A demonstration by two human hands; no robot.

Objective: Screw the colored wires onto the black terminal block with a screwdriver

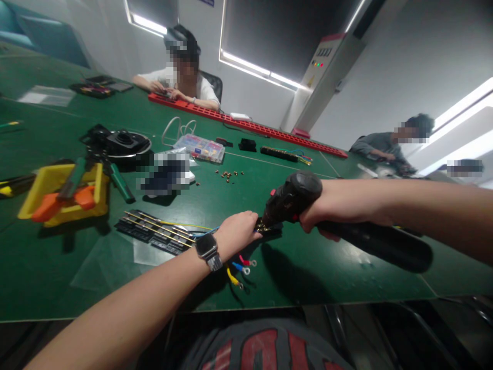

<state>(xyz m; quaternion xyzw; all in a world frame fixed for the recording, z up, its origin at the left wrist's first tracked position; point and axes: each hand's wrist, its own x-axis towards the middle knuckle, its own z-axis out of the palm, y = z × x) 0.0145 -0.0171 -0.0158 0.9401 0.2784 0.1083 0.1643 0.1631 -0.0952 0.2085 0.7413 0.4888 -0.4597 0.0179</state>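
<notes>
My right hand point(325, 205) is wrapped round a black cordless screwdriver point(293, 194). Its nose points down and left at a black terminal block point(274, 232) with brass-coloured screws. Pressed against the left end of this block, my left hand point(239, 228) grips it, with the fingertips partly hidden. Below that hand, red, blue and yellow wires point(235, 267) with ring terminals lie on the green table point(154, 293). To the left of my wrist rests a black strip with metal bars point(154, 231). Whether the bit touches a screw is too small to tell.
Loose brass screws point(228, 176) lie beyond my hands. A yellow bin point(69, 195) with green-and-orange-handled tools stands left. Farther back are a compartment box point(200, 148), another wired terminal block point(284, 153) and a red slotted rail point(246, 123). Co-workers sit across and at right.
</notes>
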